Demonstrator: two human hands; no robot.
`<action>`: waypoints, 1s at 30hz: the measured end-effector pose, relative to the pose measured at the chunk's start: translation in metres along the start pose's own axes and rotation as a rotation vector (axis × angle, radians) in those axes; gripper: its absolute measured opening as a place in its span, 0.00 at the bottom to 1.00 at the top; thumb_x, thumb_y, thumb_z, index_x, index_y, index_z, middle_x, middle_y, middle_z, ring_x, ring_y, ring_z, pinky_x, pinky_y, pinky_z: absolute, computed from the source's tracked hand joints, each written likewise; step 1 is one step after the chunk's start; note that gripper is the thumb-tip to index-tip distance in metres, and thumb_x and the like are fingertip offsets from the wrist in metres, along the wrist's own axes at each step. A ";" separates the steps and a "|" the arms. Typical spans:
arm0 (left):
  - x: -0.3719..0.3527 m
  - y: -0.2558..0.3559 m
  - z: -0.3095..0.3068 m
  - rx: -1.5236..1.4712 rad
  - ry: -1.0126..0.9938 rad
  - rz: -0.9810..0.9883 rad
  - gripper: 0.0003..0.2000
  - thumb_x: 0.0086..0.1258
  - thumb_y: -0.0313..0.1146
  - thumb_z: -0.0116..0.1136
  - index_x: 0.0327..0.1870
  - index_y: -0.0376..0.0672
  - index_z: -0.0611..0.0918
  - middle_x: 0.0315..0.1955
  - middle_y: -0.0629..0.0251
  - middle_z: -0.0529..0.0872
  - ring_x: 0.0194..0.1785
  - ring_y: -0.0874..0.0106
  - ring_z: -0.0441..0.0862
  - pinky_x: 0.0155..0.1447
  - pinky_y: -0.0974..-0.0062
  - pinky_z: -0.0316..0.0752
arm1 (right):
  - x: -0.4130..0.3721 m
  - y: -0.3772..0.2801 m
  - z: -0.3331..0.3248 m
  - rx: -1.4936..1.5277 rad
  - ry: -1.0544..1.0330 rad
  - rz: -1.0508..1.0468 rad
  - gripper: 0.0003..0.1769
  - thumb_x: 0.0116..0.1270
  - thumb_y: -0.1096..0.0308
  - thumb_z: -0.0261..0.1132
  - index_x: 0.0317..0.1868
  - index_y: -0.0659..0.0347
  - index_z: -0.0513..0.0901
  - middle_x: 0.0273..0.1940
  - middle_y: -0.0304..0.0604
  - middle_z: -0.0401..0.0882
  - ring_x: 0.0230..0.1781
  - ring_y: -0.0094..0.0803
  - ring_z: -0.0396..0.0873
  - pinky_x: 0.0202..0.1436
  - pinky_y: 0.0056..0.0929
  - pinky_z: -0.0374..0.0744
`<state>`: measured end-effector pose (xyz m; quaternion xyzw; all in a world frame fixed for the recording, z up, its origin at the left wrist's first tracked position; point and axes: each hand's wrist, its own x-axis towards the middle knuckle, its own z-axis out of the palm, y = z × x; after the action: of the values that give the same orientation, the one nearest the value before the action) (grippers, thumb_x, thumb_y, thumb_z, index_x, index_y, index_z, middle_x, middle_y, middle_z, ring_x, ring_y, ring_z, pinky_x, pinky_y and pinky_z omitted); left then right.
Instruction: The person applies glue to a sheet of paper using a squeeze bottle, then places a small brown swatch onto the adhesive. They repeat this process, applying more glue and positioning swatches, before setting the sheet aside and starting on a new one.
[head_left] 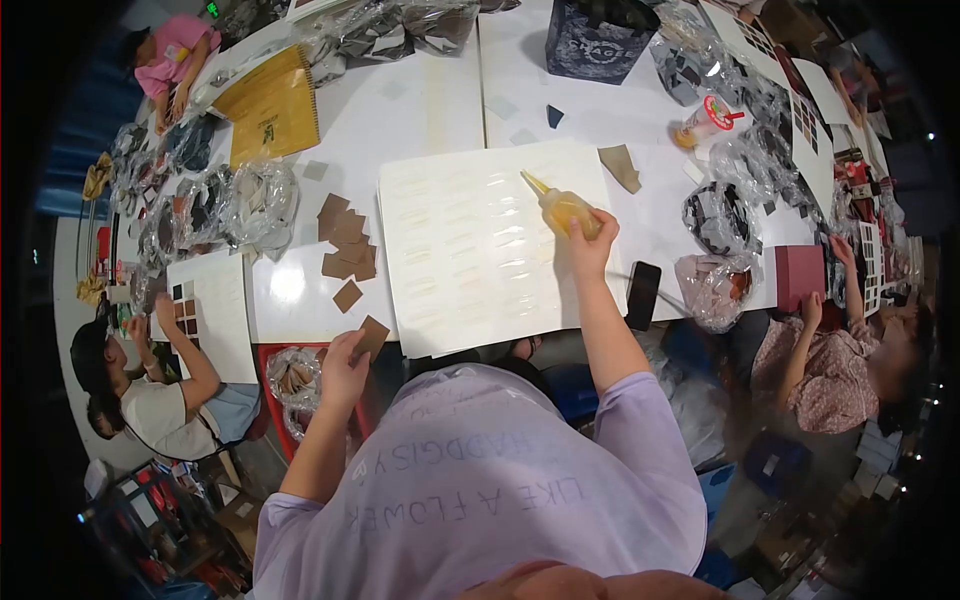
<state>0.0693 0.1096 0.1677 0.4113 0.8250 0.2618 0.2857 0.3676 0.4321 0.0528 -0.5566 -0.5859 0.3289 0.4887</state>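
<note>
In my right hand (596, 246) is a squeeze bottle (566, 212) of yellowish liquid, its pointed nozzle tilted toward the upper left over a large white sheet (420, 325). Rows of short, glossy, glue-like streaks cover that sheet. My left hand (344, 368) pinches a brown swatch (373, 338) at the table's front edge, left of the sheet's lower corner. Several more brown swatches (346, 230) lie loosely piled beyond it, with a single brown swatch (348, 296) nearest that hand.
A black phone (643, 295) lies right of my right forearm. An olive scrap (620, 167), a drink cup (708, 118), a dark bag (600, 42) and a yellow notebook (268, 108) are farther off. Plastic-bagged swatches (262, 205) line both sides. Other people sit left and right.
</note>
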 end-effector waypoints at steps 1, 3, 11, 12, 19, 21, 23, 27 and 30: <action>0.000 0.001 0.000 0.002 0.000 0.003 0.20 0.58 0.20 0.60 0.54 0.39 0.77 0.51 0.57 0.76 0.47 0.67 0.79 0.47 0.76 0.76 | 0.002 0.009 0.000 0.143 0.033 0.128 0.21 0.57 0.71 0.69 0.48 0.61 0.70 0.50 0.49 0.64 0.55 0.41 0.63 0.61 0.36 0.65; 0.000 -0.002 0.003 -0.007 0.015 0.025 0.20 0.58 0.19 0.60 0.54 0.39 0.77 0.51 0.57 0.76 0.47 0.67 0.79 0.47 0.77 0.76 | 0.007 0.010 -0.016 0.291 0.125 0.217 0.20 0.60 0.71 0.67 0.49 0.59 0.69 0.50 0.46 0.65 0.52 0.34 0.66 0.51 0.31 0.72; -0.003 0.001 0.009 0.034 0.019 0.071 0.20 0.56 0.19 0.60 0.53 0.39 0.78 0.49 0.59 0.77 0.35 0.73 0.77 0.40 0.79 0.74 | 0.044 0.043 -0.052 -0.177 0.212 -0.071 0.20 0.58 0.71 0.67 0.48 0.62 0.69 0.49 0.50 0.64 0.55 0.41 0.61 0.62 0.37 0.60; -0.003 0.004 0.010 0.037 0.031 0.078 0.20 0.56 0.19 0.60 0.53 0.39 0.78 0.49 0.59 0.77 0.34 0.74 0.76 0.39 0.79 0.73 | 0.045 0.044 -0.051 -0.189 0.190 -0.108 0.20 0.58 0.71 0.67 0.48 0.62 0.69 0.49 0.50 0.64 0.55 0.41 0.61 0.62 0.37 0.61; -0.009 0.011 0.015 0.015 0.029 0.049 0.20 0.57 0.20 0.59 0.53 0.39 0.78 0.48 0.60 0.77 0.30 0.76 0.74 0.38 0.80 0.73 | 0.033 0.039 -0.059 -0.092 0.139 -0.089 0.20 0.57 0.71 0.67 0.48 0.63 0.70 0.48 0.50 0.63 0.53 0.42 0.63 0.60 0.36 0.64; -0.009 0.014 0.015 0.014 0.030 0.045 0.20 0.57 0.19 0.59 0.53 0.39 0.78 0.48 0.60 0.77 0.31 0.76 0.74 0.38 0.80 0.73 | 0.035 0.046 -0.063 -0.127 0.191 -0.078 0.20 0.57 0.71 0.68 0.48 0.62 0.70 0.48 0.49 0.63 0.52 0.41 0.64 0.60 0.35 0.64; -0.013 0.018 0.016 0.033 0.020 0.039 0.20 0.57 0.19 0.59 0.54 0.39 0.78 0.49 0.60 0.76 0.31 0.77 0.74 0.38 0.81 0.73 | 0.031 0.054 -0.072 -0.257 0.187 -0.110 0.21 0.58 0.70 0.68 0.48 0.62 0.69 0.48 0.48 0.63 0.52 0.39 0.65 0.60 0.34 0.65; -0.014 0.019 0.022 -0.025 0.038 0.066 0.20 0.58 0.19 0.58 0.54 0.38 0.77 0.49 0.61 0.76 0.31 0.78 0.73 0.37 0.82 0.72 | 0.019 0.049 -0.070 -0.042 0.080 -0.009 0.21 0.57 0.71 0.69 0.49 0.62 0.69 0.48 0.48 0.64 0.52 0.40 0.64 0.60 0.36 0.65; -0.015 0.011 0.028 -0.078 0.052 0.062 0.20 0.58 0.17 0.57 0.54 0.38 0.78 0.49 0.63 0.76 0.31 0.80 0.72 0.37 0.84 0.71 | 0.011 0.051 -0.080 0.175 0.139 0.127 0.21 0.56 0.72 0.68 0.48 0.63 0.70 0.48 0.48 0.65 0.53 0.42 0.64 0.60 0.37 0.65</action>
<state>0.1019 0.1082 0.1594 0.4183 0.8081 0.3131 0.2719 0.4603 0.4386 0.0319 -0.5692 -0.4834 0.3697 0.5529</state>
